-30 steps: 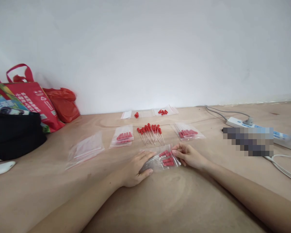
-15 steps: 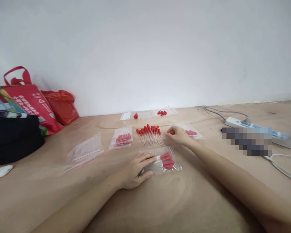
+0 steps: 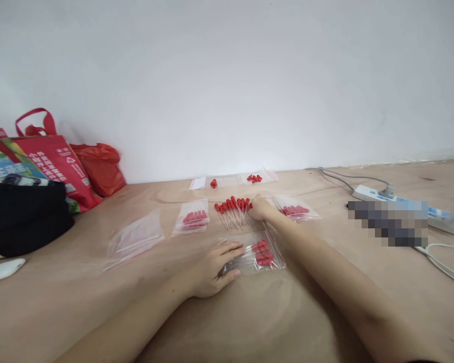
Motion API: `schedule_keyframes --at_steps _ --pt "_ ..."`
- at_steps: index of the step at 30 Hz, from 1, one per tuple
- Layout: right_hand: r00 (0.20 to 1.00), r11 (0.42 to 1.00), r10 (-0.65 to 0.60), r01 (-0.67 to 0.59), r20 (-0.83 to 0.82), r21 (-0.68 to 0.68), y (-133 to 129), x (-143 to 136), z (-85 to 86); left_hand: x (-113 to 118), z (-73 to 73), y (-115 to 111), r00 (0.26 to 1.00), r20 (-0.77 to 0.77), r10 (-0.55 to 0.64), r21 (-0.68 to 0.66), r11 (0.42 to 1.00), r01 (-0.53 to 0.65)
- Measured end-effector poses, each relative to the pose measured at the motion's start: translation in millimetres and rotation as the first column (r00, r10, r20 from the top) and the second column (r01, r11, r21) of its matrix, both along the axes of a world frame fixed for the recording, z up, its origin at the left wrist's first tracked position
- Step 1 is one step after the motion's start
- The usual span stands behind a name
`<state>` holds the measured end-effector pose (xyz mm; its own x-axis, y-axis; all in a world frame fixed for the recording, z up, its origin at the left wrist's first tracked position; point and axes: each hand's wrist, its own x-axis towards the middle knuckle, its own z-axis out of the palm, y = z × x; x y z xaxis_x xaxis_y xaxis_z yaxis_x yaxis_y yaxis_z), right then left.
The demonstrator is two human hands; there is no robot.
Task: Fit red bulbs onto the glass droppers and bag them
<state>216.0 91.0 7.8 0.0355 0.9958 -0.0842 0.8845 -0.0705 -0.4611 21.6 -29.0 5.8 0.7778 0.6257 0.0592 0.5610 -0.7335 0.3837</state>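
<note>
My left hand [image 3: 217, 267] lies over the left end of a clear zip bag [image 3: 249, 272], with its fingers stretched across the plastic and the thumb apart near the bag's lower edge. Several droppers with red bulbs [image 3: 264, 258] are inside this bag. Behind it, loose red-bulbed droppers [image 3: 231, 212] lie fanned out on the table. My right hand [image 3: 261, 206] is at the right end of that row, its fingers curled closed at the rightmost dropper [image 3: 250, 205]; the fingertips are partly hidden. Beside it on the right lies another zip bag of droppers [image 3: 297, 210].
Left of the row are a filled dropper bag [image 3: 192, 222] and a stack of flat zip bags [image 3: 136, 237]. Bags with small red bulbs [image 3: 254, 178] lie by the wall. Shopping bags [image 3: 56, 166] and a black cloth item [image 3: 30, 219] stand left, a power strip [image 3: 366, 191] right.
My right hand has moved left onto the right end of the loose droppers. My left hand stays on the zip bag. The whole view has shifted slightly.
</note>
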Motion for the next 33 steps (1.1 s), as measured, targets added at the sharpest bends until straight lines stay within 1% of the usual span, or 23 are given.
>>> schedule_keyframes --at_steps 2,4,7,8,9,10,11,12,13,15,16,19,23,27,29,31,33 --pt "0.991 1.000 0.013 -0.014 -0.136 -0.005 -5 12 3.5 0 -0.1 0 1.000 0.013 -0.002 -0.003 1.000 0.002" --pt "0.960 1.000 0.022 -0.022 -0.279 0.000 -10 30 7.8 0 -0.4 0 1.000 0.015 -0.001 -0.013 1.000 0.001" --pt "0.877 0.999 0.054 -0.047 -0.478 0.027 -21 62 11.3 0 -2.1 1 0.999 0.032 -0.001 -0.014 1.000 0.001" --pt "0.818 0.997 0.071 -0.050 -0.571 0.052 -26 73 10.3 0 -2.9 1 0.999 0.037 0.000 -0.013 1.000 0.001" --pt "0.701 0.995 0.084 -0.025 -0.708 0.093 -31 82 8.0 0 -3.6 2 0.999 0.039 0.002 -0.015 1.000 -0.002" --pt "0.588 0.990 0.087 0.036 -0.804 0.134 -37 90 4.1 -1 -4.2 2 0.999 0.039 0.005 -0.020 1.000 -0.004" --pt "0.503 0.976 0.091 0.124 -0.859 0.176 -44 96 -1.2 -1 -4.6 2 0.999 0.040 0.008 -0.025 1.000 -0.007" --pt "0.441 0.951 0.093 0.225 -0.893 0.210 -50 100 -7.6 -1 -4.8 2 0.999 0.042 0.011 -0.032 0.999 -0.010" --pt "0.405 0.917 0.089 0.322 -0.910 0.234 -56 102 -14.6 -1 -4.9 2 0.999 0.042 0.014 -0.039 0.999 -0.012" --pt "0.379 0.869 0.071 0.431 -0.923 0.244 -67 101 -28.5 -1 -4.7 2 0.999 0.043 0.015 -0.045 0.999 -0.013" --pt "0.375 0.857 0.059 0.456 -0.925 0.239 -72 99 -34.3 0 -4.5 2 0.999 0.043 0.014 -0.043 0.999 -0.013" --pt "0.369 0.863 0.037 0.456 -0.929 0.216 -79 88 -44.2 1 -3.8 3 0.999 0.040 0.009 -0.023 1.000 -0.008" --pt "0.321 0.894 0.021 0.419 -0.947 0.162 -84 73 -43.1 2 -2.6 3 1.000 0.029 0.009 -0.017 1.000 -0.009" --pt "0.227 0.938 0.006 0.335 -0.974 0.084 -91 60 -38.6 1 -2.5 2 0.999 0.034 0.013 -0.019 1.000 -0.012" --pt "0.196 0.950 -0.006 0.306 -0.981 0.055 -95 55 -37.8 1 -2.9 2 0.999 0.042 0.012 -0.016 1.000 -0.012" --pt "0.205 0.959 -0.008 0.280 -0.979 0.051 -98 52 -38.0 1 -3.3 2 0.998 0.054 0.012 -0.012 1.000 -0.012" --pt "0.260 0.969 0.013 0.236 -0.965 0.077 -100 49 -38.6 1 -3.9 2 0.998 0.065 0.009 -0.010 1.000 -0.008"
